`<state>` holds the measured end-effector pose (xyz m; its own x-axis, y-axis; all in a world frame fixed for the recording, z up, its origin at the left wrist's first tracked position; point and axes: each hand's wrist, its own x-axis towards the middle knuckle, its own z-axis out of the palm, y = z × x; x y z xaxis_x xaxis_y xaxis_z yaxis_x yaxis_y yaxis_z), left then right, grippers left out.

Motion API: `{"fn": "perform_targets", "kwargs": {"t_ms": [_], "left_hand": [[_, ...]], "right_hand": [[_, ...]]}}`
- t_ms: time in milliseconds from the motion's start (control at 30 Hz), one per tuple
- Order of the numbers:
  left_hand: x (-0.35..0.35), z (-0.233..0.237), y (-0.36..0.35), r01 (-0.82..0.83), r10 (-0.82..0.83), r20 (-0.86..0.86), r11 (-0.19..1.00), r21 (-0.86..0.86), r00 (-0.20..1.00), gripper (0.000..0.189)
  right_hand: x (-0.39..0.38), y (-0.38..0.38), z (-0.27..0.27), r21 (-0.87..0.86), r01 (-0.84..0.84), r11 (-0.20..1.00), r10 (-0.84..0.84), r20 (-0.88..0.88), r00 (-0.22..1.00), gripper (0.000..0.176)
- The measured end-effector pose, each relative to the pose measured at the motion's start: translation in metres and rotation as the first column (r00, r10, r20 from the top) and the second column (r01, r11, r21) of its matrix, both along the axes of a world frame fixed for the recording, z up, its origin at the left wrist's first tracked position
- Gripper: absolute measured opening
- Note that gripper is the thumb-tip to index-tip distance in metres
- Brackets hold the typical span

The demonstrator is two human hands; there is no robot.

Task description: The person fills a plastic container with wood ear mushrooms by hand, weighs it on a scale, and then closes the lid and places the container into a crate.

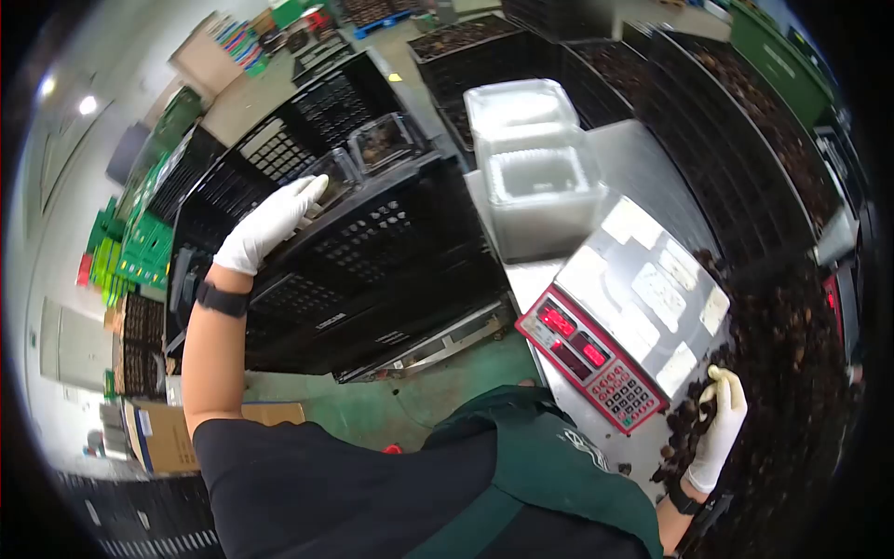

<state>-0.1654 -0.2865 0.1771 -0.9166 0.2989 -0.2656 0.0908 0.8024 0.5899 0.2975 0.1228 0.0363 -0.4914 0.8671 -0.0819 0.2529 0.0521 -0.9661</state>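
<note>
**Colour and pattern notes**

Left hand (270, 224) wore a white glove, with a black wristband (223, 300) below it. At its fingertips sat a clear tub (333, 175) with dark brown fill. The crate (391, 252) under that hand was black, with a grid-hole pattern on its walls. Right hand (722, 424) was also white-gloved and lay on a heap (792, 345) of dark brown pieces. Just left of the right hand, the scale (652, 279) had a silver top with pale glare patches. Its front panel (596, 359) was red, with glowing red digits and pale keys. Between the hands, stacked trays (535, 177) were milky-clear and the floor (410, 401) was green. The apron (549, 456) was dark green and the shirt (307, 484) black. Beyond the left hand, small crates (140, 247) were bright green. Near the left elbow, a cardboard box (172, 433) was brown.
</note>
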Motion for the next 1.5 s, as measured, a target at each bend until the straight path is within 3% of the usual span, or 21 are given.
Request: {"fn": "perform_targets", "kwargs": {"t_ms": [33, 100, 233, 267, 333, 367, 400, 433, 467, 533, 633, 767, 900, 933, 1033, 1100, 1133, 1200, 1300, 1367, 1500], "left_hand": [[0.020, 0.008, 0.025, 0.140, -0.197, -0.315, 0.971, -0.196, 0.928, 0.054], [0.052, 0.013, 0.072, 0.239, -0.387, -0.744, 0.922, -0.304, 0.545, 0.046], [0.132, -0.005, 0.175, 0.687, -0.489, -0.804, 0.712, -0.144, 0.339, 0.047], [0.147, -0.023, 0.195, 0.710, -0.561, -0.710, 0.693, -0.123, 0.425, 0.045], [0.140, -0.071, 0.235, 0.704, -0.599, -0.692, 0.686, -0.182, 0.404, 0.046], [0.119, -0.094, 0.250, 0.699, -0.589, -0.759, 0.665, -0.262, 0.276, 0.046], [0.090, -0.123, 0.254, 0.591, -0.597, -0.752, 0.724, -0.356, 0.279, 0.048], [0.087, -0.129, 0.258, 0.492, -0.663, -0.575, 0.746, -0.450, 0.479, 0.047], [0.070, -0.150, 0.255, 0.525, -0.628, -0.682, 0.750, -0.402, 0.376, 0.040], [0.079, -0.134, 0.257, 0.515, -0.642, -0.662, 0.745, -0.423, 0.386, 0.023], [0.067, -0.131, 0.256, 0.618, -0.587, -0.692, 0.743, -0.256, 0.420, 0.014], [0.082, -0.109, 0.266, 0.499, -0.453, -0.628, 0.859, -0.117, 0.633, 0.014], [0.049, -0.109, 0.259, 0.566, -0.539, -0.515, 0.816, -0.122, 0.666, 0.012], [0.047, -0.108, 0.255, 0.560, -0.506, -0.595, 0.821, -0.110, 0.625, 0.016], [0.081, -0.092, 0.257, 0.501, -0.351, -0.701, 0.865, 0.009, 0.620, 0.020], [0.099, -0.089, 0.259, 0.537, -0.352, -0.709, 0.842, 0.044, 0.611, 0.020], [0.114, -0.090, 0.263, 0.576, -0.364, -0.742, 0.817, 0.035, 0.562, 0.019], [0.140, -0.096, 0.271, 0.675, -0.403, -0.793, 0.738, 0.013, 0.457, 0.015], [0.191, -0.099, 0.291, 0.810, -0.492, -0.804, 0.586, -0.024, 0.333, 0.012], [0.208, -0.111, 0.293, 0.831, -0.579, -0.755, 0.549, -0.084, 0.307, 0.017], [0.234, -0.135, 0.298, 0.921, -0.700, -0.705, 0.340, -0.190, 0.114, 0.022]], "right_hand": [[0.001, -0.003, 0.000, 0.016, 0.007, 1.000, -0.007, 0.006, 1.000, 0.021], [0.003, -0.009, -0.002, 0.014, 0.046, 0.999, -0.046, -0.017, 0.999, 0.019], [0.015, -0.023, 0.002, -0.171, 0.106, 0.980, -0.096, 0.066, 0.993, 0.022], [0.012, -0.031, 0.017, -0.239, 0.188, 0.953, -0.157, 0.142, 0.977, 0.019], [0.038, -0.030, -0.017, -0.196, 0.074, 0.978, -0.068, 0.039, 0.997, 0.026], [0.049, -0.034, -0.013, -0.252, 0.083, 0.964, -0.067, 0.070, 0.995, 0.025], [0.058, -0.036, -0.027, -0.232, 0.095, 0.968, -0.084, 0.060, 0.995, 0.025], [0.067, -0.037, -0.023, -0.283, 0.145, 0.948, -0.110, 0.136, 0.985, 0.022], [0.081, -0.038, -0.033, -0.199, 0.197, 0.960, -0.172, 0.134, 0.976, 0.021], [0.100, -0.035, -0.050, -0.127, 0.310, 0.942, -0.288, 0.169, 0.943, 0.020], [0.135, -0.012, -0.079, 0.229, 0.389, 0.892, -0.436, 0.216, 0.874, 0.022], [0.176, 0.055, -0.071, 0.715, 0.390, 0.581, -0.722, 0.231, 0.652, 0.009], [0.238, 0.144, -0.021, 0.905, 0.201, 0.374, -0.850, 0.248, 0.465, 0.010], [0.249, 0.160, -0.011, 0.953, 0.151, 0.261, -0.882, 0.172, 0.439, 0.019], [0.267, 0.211, -0.001, 0.881, 0.216, 0.420, -0.878, 0.335, 0.340, 0.076], [0.258, 0.229, -0.019, 0.813, 0.190, 0.551, -0.802, 0.453, 0.389, 0.082], [0.251, 0.235, -0.034, 0.819, 0.093, 0.566, -0.722, 0.438, 0.536, 0.087], [0.208, 0.212, -0.050, 0.782, 0.078, 0.618, -0.720, 0.524, 0.455, 0.070], [0.180, 0.191, -0.093, 0.873, 0.255, 0.415, -0.849, 0.271, 0.453, 0.044], [0.170, 0.168, -0.098, 0.869, 0.327, 0.371, -0.862, 0.191, 0.470, 0.035], [0.163, 0.115, -0.126, 0.811, 0.246, 0.531, -0.752, 0.316, 0.578, 0.026]]}}
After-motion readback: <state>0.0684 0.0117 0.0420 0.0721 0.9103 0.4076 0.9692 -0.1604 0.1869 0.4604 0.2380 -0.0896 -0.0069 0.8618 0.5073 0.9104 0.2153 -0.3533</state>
